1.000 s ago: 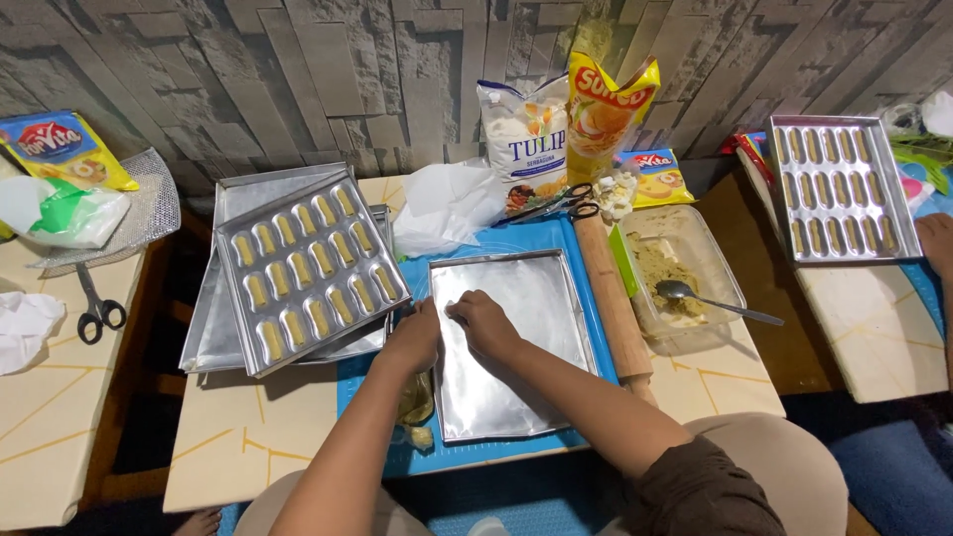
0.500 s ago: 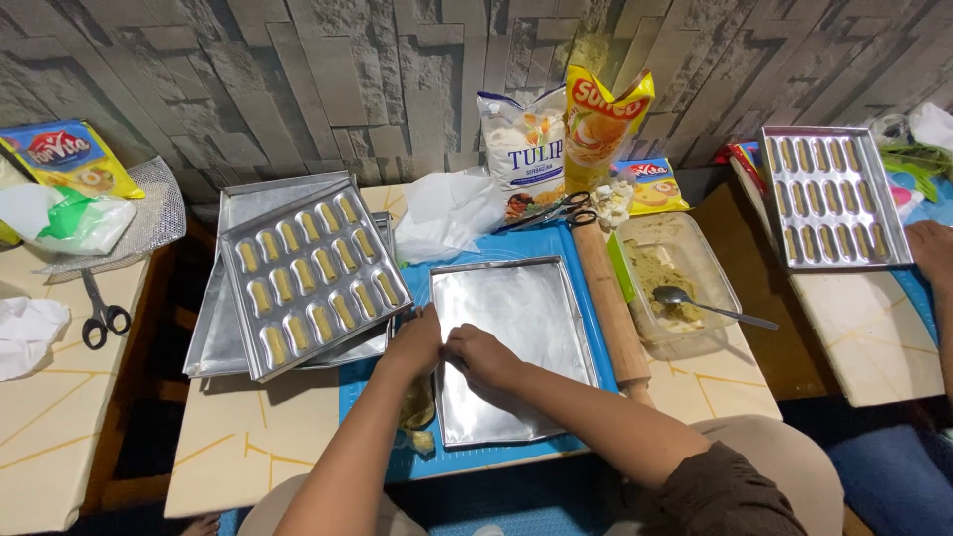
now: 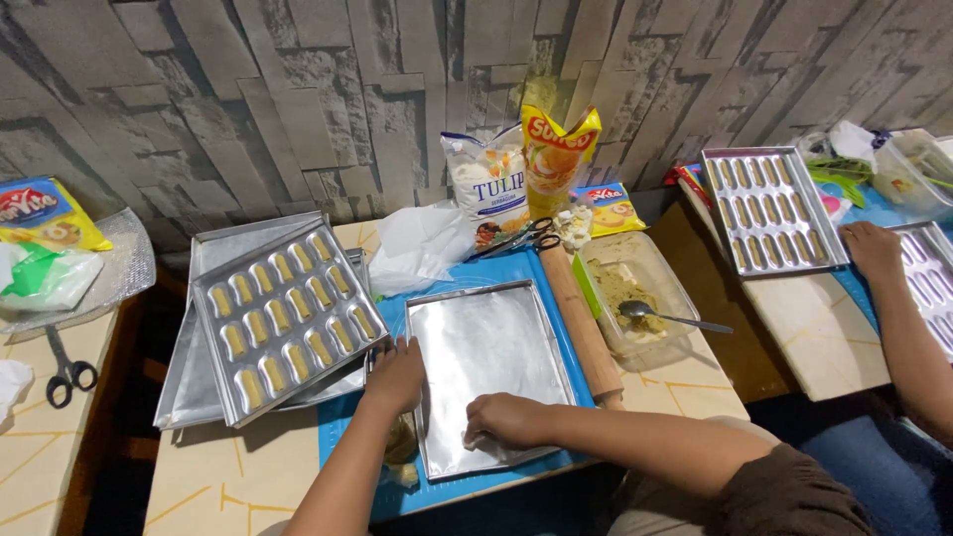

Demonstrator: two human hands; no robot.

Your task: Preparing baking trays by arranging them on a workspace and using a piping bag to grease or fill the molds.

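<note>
At the far left a pair of scissors [image 3: 68, 371] lies on a side counter [image 3: 40, 467], below a yellow snack packet [image 3: 45, 213]. Next comes a mould tray [image 3: 286, 318] filled with pale dough pieces, resting tilted on a stack of flat trays [image 3: 189, 397]. The left hand [image 3: 395, 375] lies with fingers spread on the left rim of the empty baking tray [image 3: 491, 347] — this tray sits on a blue mat [image 3: 352, 437] in the middle of the counter. The right hand [image 3: 506, 421] presses loosely curled on the tray's near edge, holding nothing I can see. To the right lie a wooden rolling pin [image 3: 579, 323] and a clear container [image 3: 635, 293] with a spoon [image 3: 670, 316]; further right, another person's hand [image 3: 872, 248] rests beside a second mould tray [image 3: 769, 208].
</note>
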